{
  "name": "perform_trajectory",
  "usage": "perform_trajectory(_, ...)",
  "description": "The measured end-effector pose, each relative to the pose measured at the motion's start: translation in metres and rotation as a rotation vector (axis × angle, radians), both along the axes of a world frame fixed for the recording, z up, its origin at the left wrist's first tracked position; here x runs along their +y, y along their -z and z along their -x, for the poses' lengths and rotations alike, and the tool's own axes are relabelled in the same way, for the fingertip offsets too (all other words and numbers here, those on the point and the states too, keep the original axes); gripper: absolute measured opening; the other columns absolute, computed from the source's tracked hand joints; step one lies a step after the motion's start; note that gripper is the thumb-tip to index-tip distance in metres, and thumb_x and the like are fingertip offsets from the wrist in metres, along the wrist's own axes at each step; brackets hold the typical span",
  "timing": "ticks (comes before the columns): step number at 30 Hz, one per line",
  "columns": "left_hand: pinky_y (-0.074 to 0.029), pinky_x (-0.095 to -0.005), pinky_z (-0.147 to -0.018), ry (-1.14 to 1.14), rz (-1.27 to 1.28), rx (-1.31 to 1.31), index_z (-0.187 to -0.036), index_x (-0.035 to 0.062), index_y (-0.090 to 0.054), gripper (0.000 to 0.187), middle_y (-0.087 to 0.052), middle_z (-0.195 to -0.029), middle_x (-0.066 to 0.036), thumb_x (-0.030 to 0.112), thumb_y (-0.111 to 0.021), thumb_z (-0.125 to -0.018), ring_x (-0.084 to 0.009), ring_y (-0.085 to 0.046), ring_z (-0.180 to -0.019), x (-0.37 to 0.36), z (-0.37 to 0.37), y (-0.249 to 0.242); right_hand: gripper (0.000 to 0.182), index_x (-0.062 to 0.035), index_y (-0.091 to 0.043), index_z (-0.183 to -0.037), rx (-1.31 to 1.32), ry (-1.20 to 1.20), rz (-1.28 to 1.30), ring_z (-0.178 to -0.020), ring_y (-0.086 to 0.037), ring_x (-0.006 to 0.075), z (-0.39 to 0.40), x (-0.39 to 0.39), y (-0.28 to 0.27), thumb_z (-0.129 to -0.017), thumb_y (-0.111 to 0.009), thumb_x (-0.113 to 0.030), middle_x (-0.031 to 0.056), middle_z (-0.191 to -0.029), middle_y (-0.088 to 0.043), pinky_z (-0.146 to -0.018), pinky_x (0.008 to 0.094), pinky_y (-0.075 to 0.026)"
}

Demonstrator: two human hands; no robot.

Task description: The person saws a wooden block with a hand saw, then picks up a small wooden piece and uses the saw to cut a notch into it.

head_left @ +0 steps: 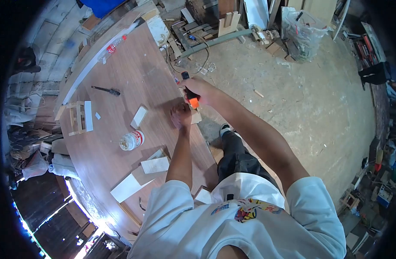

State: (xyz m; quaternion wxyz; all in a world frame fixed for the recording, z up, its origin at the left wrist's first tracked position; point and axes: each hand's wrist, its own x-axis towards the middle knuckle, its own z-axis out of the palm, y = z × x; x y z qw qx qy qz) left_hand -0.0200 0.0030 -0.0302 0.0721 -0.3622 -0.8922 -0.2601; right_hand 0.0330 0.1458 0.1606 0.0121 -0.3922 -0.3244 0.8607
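Note:
My right hand [200, 91] is closed around a black tool with an orange end [193, 102]; its exact kind is hard to make out. The orange end points down at the table edge. Close beside it, my left hand [180, 115] has its fingers curled low on the tabletop [129, 77], and what they grip is hidden. A pale wooden piece [196, 117] shows at the edge, right of my left wrist. Farther left on the table are a small white block [139, 117] and a clear jar with a red-and-white label [132, 140].
White-faced boards [155, 165] lie near my left forearm. A dark slim tool [105, 90], a small wooden frame [78, 117] and a red-labelled bottle [116, 44] are farther off. Scrap wood and a clear bag-lined bin [303, 36] stand on the floor [293, 95] beyond.

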Motion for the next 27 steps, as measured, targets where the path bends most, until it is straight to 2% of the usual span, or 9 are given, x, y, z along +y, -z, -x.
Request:
perform_trajectory(5, -0.042, -0.0431, -0.065, -0.052, -0.038, -0.033, -0.056, 0.0068, -0.050, 0.023, -0.053, -0.064, -0.011, 0.013, -0.058, -0.076, -0.0305, -0.053, -0.065, 0.002, -0.002, -0.001, 0.016, -0.0045, -0.048, -0.074, -0.115, -0.009, -0.079, -0.051, -0.050, 0.0163, 0.012, -0.003, -0.009, -0.082, -0.059, -0.012, 0.0056, -0.063, -0.049, -0.044, 0.0319, -0.043)
perform_trajectory(8, -0.041, -0.0430, -0.064, -0.046, -0.080, -0.004, -0.055, 0.0062, -0.049, 0.024, -0.052, -0.063, -0.011, 0.013, -0.058, -0.077, -0.0299, -0.053, -0.065, 0.001, -0.001, -0.008, 0.016, -0.0050, -0.047, -0.073, -0.042, -0.019, -0.075, -0.049, -0.048, 0.0156, 0.010, -0.007, 0.000, -0.083, -0.058, -0.012, 0.0050, -0.062, -0.049, -0.042, 0.0302, -0.041)
perform_trajectory(11, -0.041, -0.0428, -0.067, 0.003, -0.166, -0.160, -0.065, 0.0064, -0.050, 0.019, -0.053, -0.068, -0.009, 0.017, -0.059, -0.078, -0.0298, -0.053, -0.071, -0.005, 0.000, -0.026, 0.017, -0.0050, -0.046, -0.073, -0.018, -0.039, -0.134, -0.046, -0.047, 0.0144, 0.005, -0.009, 0.012, -0.084, -0.057, -0.013, 0.0043, -0.062, -0.049, -0.040, 0.0286, -0.039)
perform_trajectory(12, -0.041, -0.0429, -0.072, 0.215, -0.177, -0.159, -0.077, 0.0070, -0.053, 0.015, -0.055, -0.079, -0.010, 0.021, -0.059, -0.079, -0.0307, -0.052, -0.079, -0.011, 0.001, -0.032, 0.017, -0.0050, -0.046, -0.073, -0.013, -0.041, -0.137, -0.046, -0.047, 0.0144, 0.003, -0.011, 0.011, -0.084, -0.057, -0.013, 0.0043, -0.062, -0.049, -0.040, 0.0286, -0.039)
perform_trajectory(13, -0.041, -0.0431, -0.077, 0.428, -0.184, -0.159, -0.088, 0.0076, -0.057, 0.019, -0.056, -0.089, -0.012, 0.024, -0.060, -0.080, -0.0316, -0.052, -0.087, -0.017, 0.000, -0.038, 0.015, -0.0044, -0.047, -0.077, -0.001, -0.032, -0.153, -0.046, -0.049, 0.0153, 0.001, -0.012, 0.011, -0.083, -0.056, -0.014, 0.0051, -0.061, -0.048, -0.040, 0.0307, -0.041)
perform_trajectory(14, -0.041, -0.0431, -0.077, 0.426, -0.185, -0.159, -0.088, 0.0076, -0.057, 0.019, -0.056, -0.089, -0.012, 0.024, -0.060, -0.080, -0.0316, -0.052, -0.087, -0.026, -0.003, -0.044, 0.014, -0.0039, -0.047, -0.082, 0.008, -0.022, -0.167, -0.047, -0.050, 0.0162, -0.002, -0.015, 0.011, -0.082, -0.055, -0.015, 0.0059, -0.060, -0.048, -0.040, 0.0329, -0.043)
perform_trajectory(16, -0.038, -0.0431, -0.088, 0.575, 0.123, 0.046, -0.112, 0.0046, -0.053, 0.045, -0.051, -0.113, -0.016, 0.035, -0.061, -0.080, -0.0342, -0.048, -0.101, -0.040, -0.006, -0.051, 0.014, -0.0035, -0.047, -0.083, 0.038, -0.015, -0.202, -0.045, -0.050, 0.0155, -0.006, -0.021, 0.006, -0.082, -0.055, -0.014, 0.0054, -0.059, -0.048, -0.039, 0.0322, -0.042)
perform_trajectory(19, -0.036, -0.0437, -0.092, 0.584, 0.256, 0.067, -0.119, -0.0011, -0.049, 0.063, -0.046, -0.122, -0.021, 0.044, -0.063, -0.078, -0.0356, -0.046, -0.106, -0.047, -0.005, -0.038, 0.013, -0.0025, -0.046, -0.085, 0.024, -0.045, -0.314, -0.042, -0.049, 0.0150, -0.009, -0.030, -0.001, -0.081, -0.054, -0.012, 0.0047, -0.057, -0.049, -0.038, 0.0311, -0.040)
perform_trajectory(27, -0.035, -0.0468, -0.092, 0.604, 0.273, 0.069, -0.119, -0.0025, -0.048, 0.070, -0.047, -0.120, -0.020, 0.047, -0.066, -0.072, -0.0347, -0.046, -0.107, -0.052, -0.001, -0.041, 0.012, -0.0012, -0.047, -0.090, 0.017, -0.118, -0.519, -0.038, -0.048, 0.0140, -0.029, -0.053, 0.022, -0.081, -0.053, -0.006, 0.0042, -0.057, -0.047, -0.033, 0.0301, -0.037)
